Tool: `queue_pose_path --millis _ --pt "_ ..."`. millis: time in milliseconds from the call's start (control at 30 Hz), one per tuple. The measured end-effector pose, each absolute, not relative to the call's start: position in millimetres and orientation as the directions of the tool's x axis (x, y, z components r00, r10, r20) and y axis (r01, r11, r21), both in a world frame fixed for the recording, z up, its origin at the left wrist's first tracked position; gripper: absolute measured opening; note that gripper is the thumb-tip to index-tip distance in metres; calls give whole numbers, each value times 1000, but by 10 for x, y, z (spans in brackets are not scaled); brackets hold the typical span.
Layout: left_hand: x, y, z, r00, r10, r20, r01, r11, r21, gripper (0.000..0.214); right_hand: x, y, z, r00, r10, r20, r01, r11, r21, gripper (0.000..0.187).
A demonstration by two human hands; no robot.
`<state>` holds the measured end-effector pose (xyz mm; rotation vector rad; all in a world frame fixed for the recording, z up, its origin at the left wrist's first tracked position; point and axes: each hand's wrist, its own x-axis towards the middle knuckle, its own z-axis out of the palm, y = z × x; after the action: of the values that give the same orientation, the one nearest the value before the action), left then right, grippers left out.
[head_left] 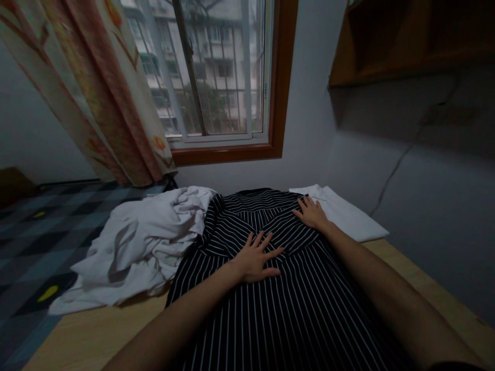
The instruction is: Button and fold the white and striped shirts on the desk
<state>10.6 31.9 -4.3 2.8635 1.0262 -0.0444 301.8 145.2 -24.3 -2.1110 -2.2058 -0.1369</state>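
A black garment with thin white stripes [278,309] lies spread on a wooden table [88,335] in front of me. My left hand [257,257] rests flat on its middle, fingers spread apart. Farther away, my right hand [311,212] lies flat near the garment's far right edge, fingers stretched out. Neither hand holds anything.
A crumpled white cloth pile [139,242] sits left of the striped garment. A folded white cloth [348,214] lies at the far right by the wall. Behind are a window [216,72], a patterned curtain [96,87] and a wooden shelf [406,41]. A checked floor [34,232] lies to the left.
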Motion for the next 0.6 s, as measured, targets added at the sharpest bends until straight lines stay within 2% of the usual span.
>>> queue_pose_path --millis 100,233,333,400,433,500,533,600 --pt "114 282 -52 775 628 -70 632 -769 99 75 2992 1447 -265 -66 998 -12 997 66 -25 71" --pt "143 286 46 779 619 -98 627 -769 128 75 2936 1413 -192 -42 999 -23 999 41 -15 69" --pt "65 466 319 772 630 -88 636 -759 139 67 2722 1245 -19 -83 990 114 996 88 -34 58" --pt "-92 695 575 666 746 8 744 -665 66 56 2444 983 123 -176 953 248 973 206 -102 50" --pt "-202 832 703 539 837 94 840 -542 2 50 2261 801 194 -238 923 302 945 292 -148 47" --pt "-458 1113 914 269 931 245 963 -263 -58 41 1825 354 321 -469 805 364 800 562 -210 43" --pt "-589 1242 984 172 952 253 984 -156 -82 41 1583 110 372 -622 687 375 668 716 -202 43" --pt "-816 1447 1042 79 980 182 990 -55 -132 44 1099 -356 443 -870 339 358 322 941 -106 48"
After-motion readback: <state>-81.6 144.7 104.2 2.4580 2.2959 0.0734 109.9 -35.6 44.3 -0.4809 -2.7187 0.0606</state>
